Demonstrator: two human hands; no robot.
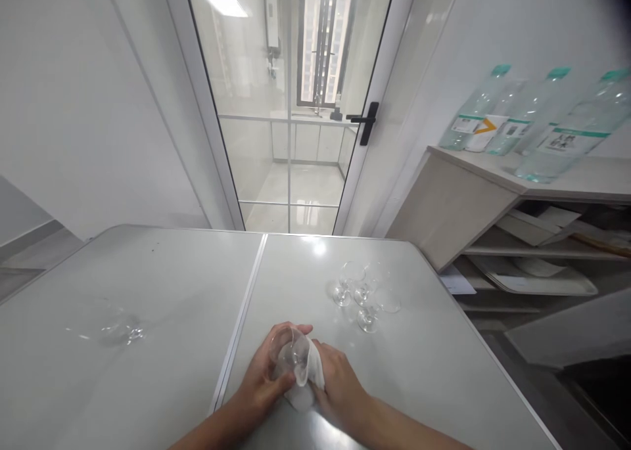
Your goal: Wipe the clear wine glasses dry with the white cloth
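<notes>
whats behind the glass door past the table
Through the glass door, a window, a faucet and a counter with white panels below it show. What the panels enclose is covered; the table hides the nearest floor.

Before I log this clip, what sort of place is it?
Likely a room in a flat or small office: a table, bottles on a shelf, and a glass door with a tap behind it.

Beyond the far edge of the table point(167, 279) stands a glass door point(289, 135) with a black lever handle point(369, 123), a dark-framed window point(323, 49) behind it and a rectangular light point(226, 5) showing in its pane. White walls point(83, 95) flank the door. A shelf unit point(463, 197) stands by the table's far right corner; greyish floor point(27, 259) shows beyond the left edge.
</notes>
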